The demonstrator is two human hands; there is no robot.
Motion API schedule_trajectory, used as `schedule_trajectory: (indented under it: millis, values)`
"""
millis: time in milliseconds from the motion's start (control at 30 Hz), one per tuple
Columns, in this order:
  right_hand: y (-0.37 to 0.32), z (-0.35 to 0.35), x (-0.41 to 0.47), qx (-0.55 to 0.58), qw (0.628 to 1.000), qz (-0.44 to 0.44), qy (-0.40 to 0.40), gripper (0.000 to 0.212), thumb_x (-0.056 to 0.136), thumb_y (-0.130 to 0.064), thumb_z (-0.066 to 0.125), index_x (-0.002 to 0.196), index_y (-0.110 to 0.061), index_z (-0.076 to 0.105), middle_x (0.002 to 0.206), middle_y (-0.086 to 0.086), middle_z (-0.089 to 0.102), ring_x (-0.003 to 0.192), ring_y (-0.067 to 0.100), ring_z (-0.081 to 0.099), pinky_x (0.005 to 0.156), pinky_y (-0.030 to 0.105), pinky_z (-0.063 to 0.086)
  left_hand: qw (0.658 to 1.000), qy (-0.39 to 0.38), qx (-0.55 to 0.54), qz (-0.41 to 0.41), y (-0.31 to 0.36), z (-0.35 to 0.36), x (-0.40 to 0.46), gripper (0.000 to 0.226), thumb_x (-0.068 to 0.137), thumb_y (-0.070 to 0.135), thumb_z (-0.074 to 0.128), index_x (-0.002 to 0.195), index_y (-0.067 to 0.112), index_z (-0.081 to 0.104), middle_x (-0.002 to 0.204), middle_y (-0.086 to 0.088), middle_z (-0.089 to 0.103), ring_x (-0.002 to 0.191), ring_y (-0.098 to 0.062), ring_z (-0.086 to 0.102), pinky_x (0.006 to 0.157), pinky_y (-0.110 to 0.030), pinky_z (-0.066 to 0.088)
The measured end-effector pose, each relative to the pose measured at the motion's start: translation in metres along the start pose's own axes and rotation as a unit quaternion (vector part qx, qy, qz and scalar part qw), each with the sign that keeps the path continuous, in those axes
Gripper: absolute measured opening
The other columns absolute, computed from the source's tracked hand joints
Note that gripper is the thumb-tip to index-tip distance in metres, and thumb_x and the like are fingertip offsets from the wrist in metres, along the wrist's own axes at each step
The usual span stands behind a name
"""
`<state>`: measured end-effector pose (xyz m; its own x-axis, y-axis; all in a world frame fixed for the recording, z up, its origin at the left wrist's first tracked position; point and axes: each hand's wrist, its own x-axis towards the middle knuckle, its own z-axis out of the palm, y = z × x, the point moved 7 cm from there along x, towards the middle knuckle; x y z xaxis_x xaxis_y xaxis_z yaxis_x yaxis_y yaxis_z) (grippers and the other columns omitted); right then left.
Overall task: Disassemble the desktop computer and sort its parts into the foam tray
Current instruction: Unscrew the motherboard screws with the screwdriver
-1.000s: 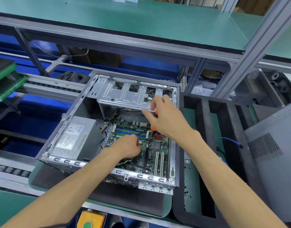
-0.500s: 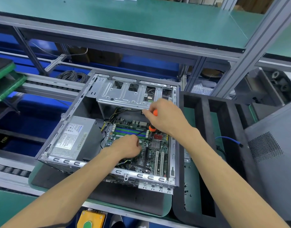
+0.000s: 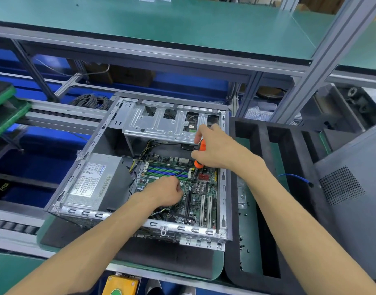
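Since half a second ago the right hand [image 3: 220, 149] has barely shifted, fingers still curled around the orange screwdriver [image 3: 200, 153] over the motherboard [image 3: 180, 184], whose dark shaft slants down-left toward the left hand [image 3: 164, 193]. That hand rests knuckles-up on the board inside the open computer case [image 3: 138, 167], fingers curled under; what they pinch, I cannot tell. The power supply [image 3: 93, 179] label is too blurred to read; the foam tray [image 3: 265, 145] lies just right of the case.

Factory assembly line: roller conveyor [image 3: 14, 227], aluminium-frame workbench [image 3: 323, 58] with green mat, foam tray [image 3: 265, 141].
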<state>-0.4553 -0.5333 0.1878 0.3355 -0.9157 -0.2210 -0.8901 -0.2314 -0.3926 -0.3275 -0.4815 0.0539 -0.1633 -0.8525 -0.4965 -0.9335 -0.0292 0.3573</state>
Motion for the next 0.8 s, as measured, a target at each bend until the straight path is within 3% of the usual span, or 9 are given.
schedule_trajectory:
  millis: [67,133,267,367,500,600,700,800]
  values:
    - [0.002,-0.002,0.002,-0.007,0.999,0.009,0.043,0.030,0.096,-0.047,0.056,0.115,-0.024,0.049,0.113,0.003,0.044,0.090,0.029,0.052,0.075,0.037,0.038,1.000,-0.002,0.005,0.002,0.000,0.001,0.001,0.020,0.097,0.034,0.053,0.082,0.020,0.054,0.078,0.003,0.058,0.082,-0.023,0.060,0.080,-0.038,0.055]
    - [0.002,-0.003,0.002,0.006,0.996,-0.008,0.090,0.026,0.097,-0.035,0.056,0.118,-0.022,0.048,0.113,0.005,0.049,0.092,0.030,0.054,0.074,0.036,0.036,1.000,-0.005,0.004,0.002,-0.001,0.002,0.001,0.021,0.097,0.033,0.053,0.081,0.020,0.053,0.077,0.003,0.058,0.080,-0.022,0.059,0.076,-0.035,0.053]
    - [-0.001,0.006,0.002,0.096,0.994,-0.035,0.040,0.027,0.087,-0.024,0.065,0.109,-0.025,0.050,0.101,-0.006,0.040,0.105,0.023,0.047,0.079,0.032,0.036,1.000,-0.009,-0.005,0.004,-0.002,0.005,0.003,0.020,0.097,0.032,0.054,0.083,0.018,0.055,0.077,0.002,0.059,0.073,-0.018,0.056,0.064,-0.030,0.043]
    - [0.001,0.003,0.001,0.073,0.993,-0.013,0.094,0.011,0.094,-0.031,0.060,0.101,-0.023,0.064,0.106,-0.001,0.039,0.102,0.026,0.049,0.084,0.036,0.042,1.000,-0.009,-0.003,0.005,-0.002,0.006,0.004,0.020,0.097,0.032,0.054,0.086,0.016,0.057,0.081,-0.001,0.062,0.076,-0.021,0.058,0.064,-0.029,0.043]
    - [-0.005,0.007,-0.004,0.135,0.984,-0.037,0.107,0.031,0.093,-0.013,0.056,0.123,-0.023,0.052,0.112,0.001,0.040,0.110,0.026,0.046,0.089,0.036,0.041,1.000,-0.006,-0.002,-0.002,-0.001,0.006,0.004,0.019,0.096,0.032,0.054,0.082,0.019,0.054,0.087,-0.004,0.062,0.084,-0.026,0.059,0.070,-0.030,0.043]
    - [-0.007,0.013,-0.007,0.205,0.972,-0.043,0.109,0.043,0.086,-0.008,0.064,0.116,-0.029,0.041,0.108,0.001,0.045,0.101,0.022,0.045,0.076,0.030,0.038,1.000,0.011,-0.023,-0.009,0.000,0.002,0.003,0.019,0.096,0.031,0.054,0.084,0.017,0.055,0.084,-0.005,0.063,0.081,-0.024,0.060,0.066,-0.029,0.044]
    - [-0.003,0.016,-0.012,0.304,0.943,-0.016,0.134,0.037,0.086,0.002,0.058,0.105,-0.027,0.046,0.097,0.002,0.054,0.079,0.024,0.056,0.060,0.035,0.049,0.990,0.027,-0.133,-0.028,0.001,-0.005,0.004,0.019,0.097,0.028,0.054,0.086,0.013,0.058,0.074,-0.003,0.061,0.066,-0.017,0.057,0.055,-0.026,0.039]
    - [0.000,0.018,-0.016,0.393,0.905,0.000,0.161,0.035,0.085,0.013,0.047,0.095,-0.020,0.054,0.090,-0.006,0.056,0.074,0.018,0.055,0.067,0.043,0.054,0.923,-0.005,-0.372,-0.095,-0.003,-0.005,0.006,0.023,0.099,0.016,0.049,0.087,0.004,0.065,0.064,-0.005,0.058,0.053,-0.017,0.050,0.049,-0.023,0.039]
